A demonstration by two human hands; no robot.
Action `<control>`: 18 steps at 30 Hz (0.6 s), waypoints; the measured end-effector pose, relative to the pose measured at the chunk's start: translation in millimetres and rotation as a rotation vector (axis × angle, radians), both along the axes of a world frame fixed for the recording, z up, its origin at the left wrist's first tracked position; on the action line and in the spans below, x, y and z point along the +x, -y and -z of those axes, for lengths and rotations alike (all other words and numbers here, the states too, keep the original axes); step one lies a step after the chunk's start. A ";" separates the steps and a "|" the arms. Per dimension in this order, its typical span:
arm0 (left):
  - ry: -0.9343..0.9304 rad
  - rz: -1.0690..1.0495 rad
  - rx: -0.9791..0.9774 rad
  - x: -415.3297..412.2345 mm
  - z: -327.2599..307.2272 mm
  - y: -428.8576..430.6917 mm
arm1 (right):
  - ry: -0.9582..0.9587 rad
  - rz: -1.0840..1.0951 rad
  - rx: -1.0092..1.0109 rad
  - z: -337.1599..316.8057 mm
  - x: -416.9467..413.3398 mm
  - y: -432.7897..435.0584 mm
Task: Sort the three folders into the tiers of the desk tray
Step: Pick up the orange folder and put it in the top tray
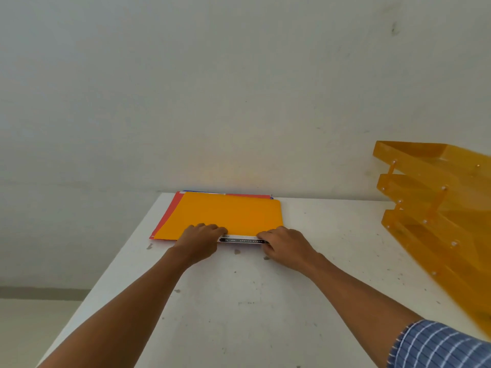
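An orange folder [228, 215] lies on top of a stack at the far side of the white table [239, 301]. Under it a red folder [170, 216] sticks out at the left and far edge. A thin blue edge [194, 191] of a third one shows at the back. A white and black label strip [241, 240] peeks out at the near edge. My left hand [202, 240] and my right hand [284, 245] rest with curled fingers on the near edge of the orange folder. The amber three-tier desk tray [435, 208] stands at the right, apart from both hands.
A pale wall rises straight behind the table. The table's left edge drops to the floor at the lower left. Small dark marks speckle the tabletop. A blue striped sleeve [438, 343] covers my right upper arm.
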State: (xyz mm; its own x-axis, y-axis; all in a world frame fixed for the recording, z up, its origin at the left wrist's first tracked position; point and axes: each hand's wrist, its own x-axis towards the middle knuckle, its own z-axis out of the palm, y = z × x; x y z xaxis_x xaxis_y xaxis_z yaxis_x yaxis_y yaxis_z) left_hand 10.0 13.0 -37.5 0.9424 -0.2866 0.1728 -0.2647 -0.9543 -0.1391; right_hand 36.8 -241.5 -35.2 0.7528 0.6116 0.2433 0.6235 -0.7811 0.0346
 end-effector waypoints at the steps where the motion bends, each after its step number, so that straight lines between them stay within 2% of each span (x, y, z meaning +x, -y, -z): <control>1: 0.036 0.023 0.000 -2.8 -2.1 1.5 | 0.028 -0.006 0.013 -4.0 -3.3 3.0; 6: 0.226 0.079 -0.061 -19.0 -28.6 10.6 | 0.156 0.049 0.213 -34.6 -18.2 18.4; 10: 0.369 0.055 -0.171 -31.2 -68.8 25.0 | 0.191 0.235 0.390 -60.1 -24.4 36.7; 12: 0.417 0.039 -0.214 -35.4 -90.0 32.6 | 0.129 0.345 0.562 -71.3 -29.5 43.8; 15: 0.433 0.032 -0.283 -39.8 -121.3 42.7 | -0.091 0.471 0.802 -90.0 -36.4 50.1; 18: 0.423 0.029 -0.346 -45.3 -151.8 53.9 | -0.285 0.376 0.859 -100.1 -44.4 53.3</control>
